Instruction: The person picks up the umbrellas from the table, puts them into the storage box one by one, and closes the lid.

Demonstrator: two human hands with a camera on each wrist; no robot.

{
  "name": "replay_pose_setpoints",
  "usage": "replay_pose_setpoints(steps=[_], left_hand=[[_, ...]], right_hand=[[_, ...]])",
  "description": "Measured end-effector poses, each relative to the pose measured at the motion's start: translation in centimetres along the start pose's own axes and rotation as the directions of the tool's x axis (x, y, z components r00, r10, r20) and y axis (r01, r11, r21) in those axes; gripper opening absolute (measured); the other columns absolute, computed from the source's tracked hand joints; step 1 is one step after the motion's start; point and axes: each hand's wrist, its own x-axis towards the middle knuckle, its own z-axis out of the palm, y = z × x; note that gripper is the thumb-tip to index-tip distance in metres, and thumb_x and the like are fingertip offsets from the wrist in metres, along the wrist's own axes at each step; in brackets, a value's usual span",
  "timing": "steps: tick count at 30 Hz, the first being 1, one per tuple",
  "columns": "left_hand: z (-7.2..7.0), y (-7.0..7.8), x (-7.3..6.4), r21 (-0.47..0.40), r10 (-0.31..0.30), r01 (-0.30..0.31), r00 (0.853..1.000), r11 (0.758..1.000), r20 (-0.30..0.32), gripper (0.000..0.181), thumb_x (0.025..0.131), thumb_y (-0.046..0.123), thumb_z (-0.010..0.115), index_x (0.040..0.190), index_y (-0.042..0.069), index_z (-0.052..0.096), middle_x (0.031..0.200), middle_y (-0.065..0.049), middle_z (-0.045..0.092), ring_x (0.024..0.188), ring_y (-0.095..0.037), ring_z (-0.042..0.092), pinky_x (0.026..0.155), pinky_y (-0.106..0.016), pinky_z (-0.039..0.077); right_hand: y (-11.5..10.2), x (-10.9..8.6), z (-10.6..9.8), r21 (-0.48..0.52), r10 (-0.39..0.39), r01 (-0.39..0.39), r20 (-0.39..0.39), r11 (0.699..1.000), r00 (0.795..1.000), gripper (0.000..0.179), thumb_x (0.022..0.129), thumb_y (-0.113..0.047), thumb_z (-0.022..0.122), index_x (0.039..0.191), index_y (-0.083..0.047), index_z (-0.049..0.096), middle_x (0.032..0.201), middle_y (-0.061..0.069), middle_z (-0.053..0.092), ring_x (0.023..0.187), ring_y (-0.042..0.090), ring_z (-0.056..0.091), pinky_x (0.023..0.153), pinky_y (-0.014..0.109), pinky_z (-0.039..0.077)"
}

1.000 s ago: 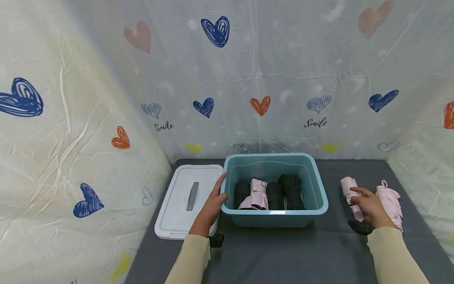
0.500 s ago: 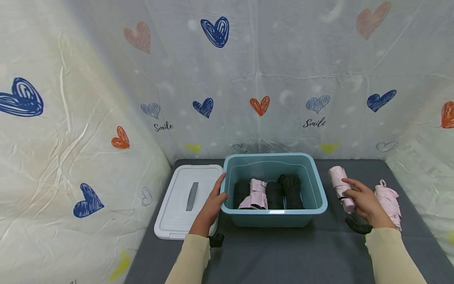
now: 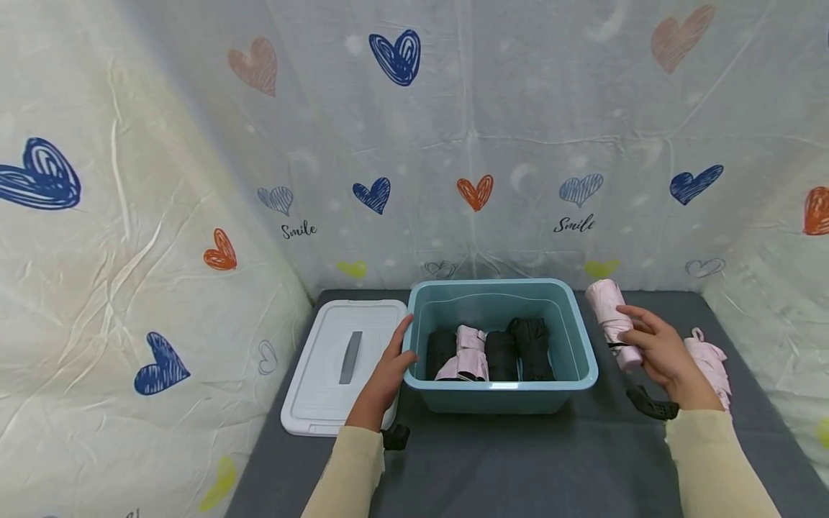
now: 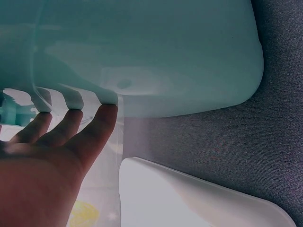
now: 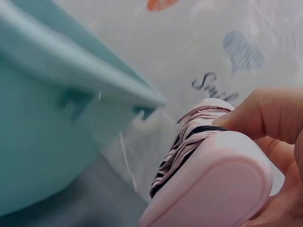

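My right hand grips a pink folded umbrella between thumb and fingers, raised just to the right of the teal storage bin. Its flat pink handle end faces the camera in the right wrist view. With fingers extended, my left hand touches the bin's left side near the rim; the fingertips meet the outer wall in the left wrist view. Inside the bin lie several rolled umbrellas in a row: a pink one among black ones.
A second pink folded umbrella lies on the dark grey table at the right, partly behind my right hand. The white lid with a grey handle lies left of the bin. A heart-printed curtain hangs behind the table.
My right hand has lifted the pink umbrella off the table and carried it left, towards the bin's right edge. The left hand and the bin have stayed in place.
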Motion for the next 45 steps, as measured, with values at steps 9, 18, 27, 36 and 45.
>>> replay_pose_setpoints(steps=[9,18,27,36,45], left_hand=[[0.0,3.1,-1.9,0.017,-0.007,0.007,1.000,1.000,0.026,0.078,0.088,0.007,0.043,0.156,0.034,0.015,0.164,-0.008,0.006,0.142,-0.040,0.024,0.103,-0.061,0.033],[-0.2,0.3,0.0,0.004,-0.012,0.012,1.000,1.000,0.010,0.079,0.088,0.009,0.045,0.153,0.043,0.016,0.164,-0.003,0.005,0.143,-0.038,0.022,0.105,-0.063,0.031],[-0.1,-0.2,0.1,0.003,0.019,-0.019,1.000,1.000,-0.009,0.077,0.087,0.012,0.045,0.149,0.050,0.019,0.164,-0.001,0.008,0.144,-0.038,0.022,0.104,-0.065,0.031],[0.0,0.1,-0.1,0.010,0.030,-0.030,1.000,1.000,-0.005,0.078,0.088,0.011,0.045,0.151,0.047,0.017,0.164,-0.001,0.006,0.144,-0.038,0.022,0.103,-0.062,0.033],[0.1,0.1,-0.2,0.015,0.016,-0.015,1.000,1.000,-0.020,0.077,0.087,0.013,0.045,0.147,0.055,0.019,0.163,0.002,0.009,0.144,-0.035,0.023,0.103,-0.061,0.033]], right_hand=[[-2.2,0.0,0.9,0.013,-0.104,0.104,0.010,0.994,0.995,0.047,0.096,-0.014,0.057,0.141,-0.022,0.045,0.140,0.024,0.032,0.093,0.007,0.057,0.072,0.029,0.054],[-3.8,0.0,2.1,0.109,-0.186,0.177,0.078,0.978,0.979,0.046,0.094,-0.006,0.058,0.137,-0.019,0.049,0.130,0.003,0.039,0.095,0.009,0.057,0.072,0.027,0.055],[-5.0,0.3,3.7,0.059,-0.187,0.180,0.162,0.982,0.969,0.048,0.094,-0.006,0.057,0.139,-0.015,0.046,0.146,0.025,0.023,0.098,0.011,0.056,0.077,0.026,0.054],[-5.5,1.3,5.2,0.029,-0.163,0.160,0.238,0.987,0.957,0.047,0.092,-0.006,0.059,0.137,-0.008,0.047,0.144,0.022,0.032,0.096,0.012,0.058,0.075,0.031,0.055],[-5.9,2.3,6.6,-0.073,-0.118,0.149,0.324,0.986,0.939,0.051,0.089,-0.005,0.062,0.138,0.000,0.046,0.137,0.025,0.038,0.087,0.017,0.062,0.068,0.036,0.054]])
